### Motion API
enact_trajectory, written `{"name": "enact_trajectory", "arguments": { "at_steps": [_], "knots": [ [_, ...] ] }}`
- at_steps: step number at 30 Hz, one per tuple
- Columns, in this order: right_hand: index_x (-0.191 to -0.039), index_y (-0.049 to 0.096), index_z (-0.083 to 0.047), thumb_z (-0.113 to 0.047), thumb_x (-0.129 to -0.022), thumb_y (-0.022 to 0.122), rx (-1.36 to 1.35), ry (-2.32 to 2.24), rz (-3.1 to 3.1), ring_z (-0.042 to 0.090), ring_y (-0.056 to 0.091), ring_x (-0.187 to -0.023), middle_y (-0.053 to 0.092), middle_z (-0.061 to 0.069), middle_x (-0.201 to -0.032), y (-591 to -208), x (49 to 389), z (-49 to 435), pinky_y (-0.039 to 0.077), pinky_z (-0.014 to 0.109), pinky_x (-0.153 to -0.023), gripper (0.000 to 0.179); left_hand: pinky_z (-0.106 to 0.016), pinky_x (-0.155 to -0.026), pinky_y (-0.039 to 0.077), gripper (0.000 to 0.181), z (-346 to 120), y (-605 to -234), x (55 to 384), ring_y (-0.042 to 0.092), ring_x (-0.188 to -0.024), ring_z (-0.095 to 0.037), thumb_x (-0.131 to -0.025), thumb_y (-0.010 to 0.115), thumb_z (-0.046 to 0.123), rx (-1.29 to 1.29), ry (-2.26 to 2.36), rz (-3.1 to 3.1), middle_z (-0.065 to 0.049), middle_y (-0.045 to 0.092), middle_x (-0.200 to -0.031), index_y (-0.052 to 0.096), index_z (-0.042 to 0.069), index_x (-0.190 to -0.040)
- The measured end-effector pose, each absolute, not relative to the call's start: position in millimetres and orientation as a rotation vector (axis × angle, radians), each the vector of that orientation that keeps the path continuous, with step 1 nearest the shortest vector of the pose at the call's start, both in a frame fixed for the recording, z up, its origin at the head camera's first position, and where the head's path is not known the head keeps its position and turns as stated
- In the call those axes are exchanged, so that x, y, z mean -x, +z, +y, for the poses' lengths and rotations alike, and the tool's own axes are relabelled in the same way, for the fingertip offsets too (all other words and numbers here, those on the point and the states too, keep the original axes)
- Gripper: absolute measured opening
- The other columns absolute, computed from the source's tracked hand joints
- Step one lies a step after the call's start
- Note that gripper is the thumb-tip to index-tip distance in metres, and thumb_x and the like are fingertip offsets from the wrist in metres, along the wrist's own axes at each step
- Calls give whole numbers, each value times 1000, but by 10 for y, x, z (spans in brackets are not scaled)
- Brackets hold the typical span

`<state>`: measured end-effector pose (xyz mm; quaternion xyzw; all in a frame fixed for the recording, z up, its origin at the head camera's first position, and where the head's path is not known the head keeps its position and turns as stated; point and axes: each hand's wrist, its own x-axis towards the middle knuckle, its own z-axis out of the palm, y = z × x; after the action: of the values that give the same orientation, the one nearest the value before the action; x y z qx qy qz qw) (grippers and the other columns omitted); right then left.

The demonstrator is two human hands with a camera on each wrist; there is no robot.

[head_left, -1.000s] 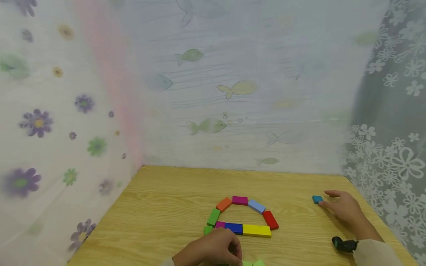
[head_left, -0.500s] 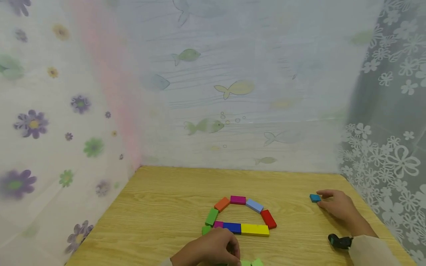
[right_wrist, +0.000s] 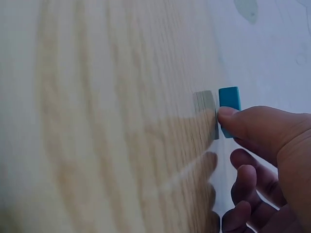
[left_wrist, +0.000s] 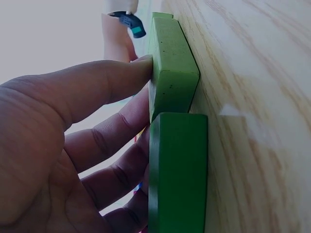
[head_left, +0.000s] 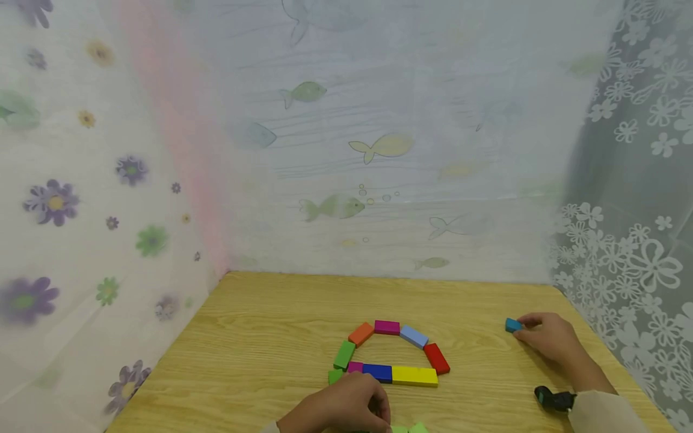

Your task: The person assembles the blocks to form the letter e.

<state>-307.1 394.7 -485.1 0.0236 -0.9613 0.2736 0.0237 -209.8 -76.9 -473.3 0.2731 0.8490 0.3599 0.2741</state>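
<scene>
At the table's right side my right hand [head_left: 549, 340] pinches a small blue block [head_left: 513, 325] between thumb and fingers. In the right wrist view the blue block [right_wrist: 230, 111] stands on edge, its reflection showing on the tabletop beside it. My left hand [head_left: 346, 402] is at the front, its fingers curled down. The left wrist view shows its thumb on a light green block [left_wrist: 176, 53], fingers reaching behind; it holds this block at the table. A dark green block [left_wrist: 180, 170] adjoins it. Part of the green row is hidden under the left hand in the head view.
Beyond the left hand, an arch of blocks includes orange [head_left: 361, 334], magenta [head_left: 387, 328], light blue [head_left: 414, 337] and red [head_left: 437, 358] ones. A yellow block [head_left: 415, 376] and a dark blue block [head_left: 377, 373] line its base. Patterned curtains [head_left: 325, 150] enclose the table [head_left: 260, 325].
The blue block, flat on the table earlier, is now tipped up in the right hand's pinch. The left hand stays in place. The view has shifted slightly.
</scene>
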Motion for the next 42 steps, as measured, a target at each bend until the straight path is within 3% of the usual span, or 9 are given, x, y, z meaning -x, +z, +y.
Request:
{"name": "enact_trajectory", "arguments": {
  "at_steps": [10,18,31,42],
  "knots": [
    [-117,73,-2,-45,-89,80,-76,843,-2958,32,68,-94,71,18,-112,-4797,2900,3822,55,46,-74,52,-21,-66,47,14,-763,-4717,2093,58,-69,-4,-90,81,21,-725,969,2277,10,69,-77,75,21,-78],
    [-115,73,-5,-47,-88,81,-92,924,-2954,28,67,-95,70,13,-111,-4733,2784,3653,56,41,-73,51,-22,-67,48,14,-756,-4699,2087,60,-70,-5,-90,81,22,-702,970,2270,10,70,-78,75,22,-78],
    [-95,71,-14,-36,-82,87,-232,969,-2977,16,58,-82,64,3,-96,-4704,2571,3341,50,33,-67,30,-22,-68,48,13,-767,-4701,2073,60,-70,-4,-91,80,21,-722,980,2253,10,70,-76,75,20,-79],
    [-92,69,-12,-33,-79,90,-547,1096,-2995,9,55,-70,63,1,-86,-4705,2472,3067,50,27,-63,33,-22,-69,47,13,-770,-4729,2091,60,-71,-4,-90,81,21,-744,976,2275,11,69,-76,75,21,-79]
  ]
}}
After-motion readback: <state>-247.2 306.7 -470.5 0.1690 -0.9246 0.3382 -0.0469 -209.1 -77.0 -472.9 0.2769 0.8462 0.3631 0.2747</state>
